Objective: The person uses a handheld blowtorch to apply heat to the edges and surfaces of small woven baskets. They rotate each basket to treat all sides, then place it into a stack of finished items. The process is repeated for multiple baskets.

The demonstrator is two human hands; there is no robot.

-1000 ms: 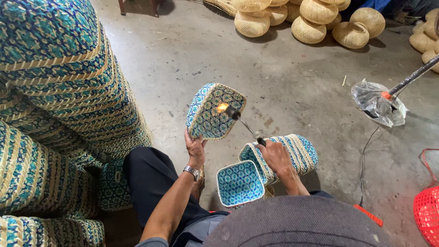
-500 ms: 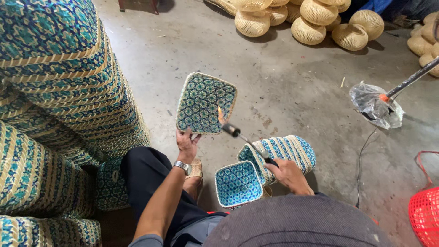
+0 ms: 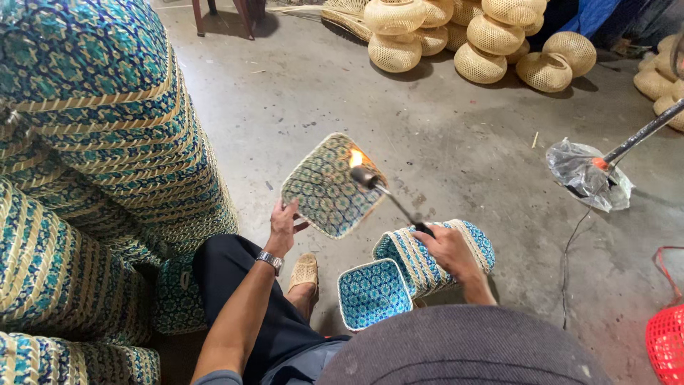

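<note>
Teal-and-cream woven baskets (image 3: 92,185) stand stacked in tall columns at the left edge, rising beside the seated person's dark trouser leg (image 3: 242,285). The left hand (image 3: 283,228), with a wristwatch (image 3: 269,261) at the wrist, has its grip clamped on the lower left corner of a square woven lid (image 3: 324,189), held tilted above the concrete floor (image 3: 442,142) with its patterned face turned towards the camera. A small flame (image 3: 355,157) burns at the lid's upper right edge, touching the weave, at the nozzle of a slim gas torch (image 3: 388,194). The right hand (image 3: 447,249) has its grip closed around the torch's lower end. Just beneath that hand a matching woven basket (image 3: 474,246) lies on its side on the floor, and a smaller square basket (image 3: 374,294) with a blue patterned interior sits open just in front of it. A tan sandalled foot (image 3: 305,274) rests between the two hands. Natural-coloured round wicker baskets (image 3: 484,43) are piled at the far top. A crumpled clear plastic bag (image 3: 588,175) lies to the right, and a red mesh basket (image 3: 666,335) shows at the right edge.
</note>
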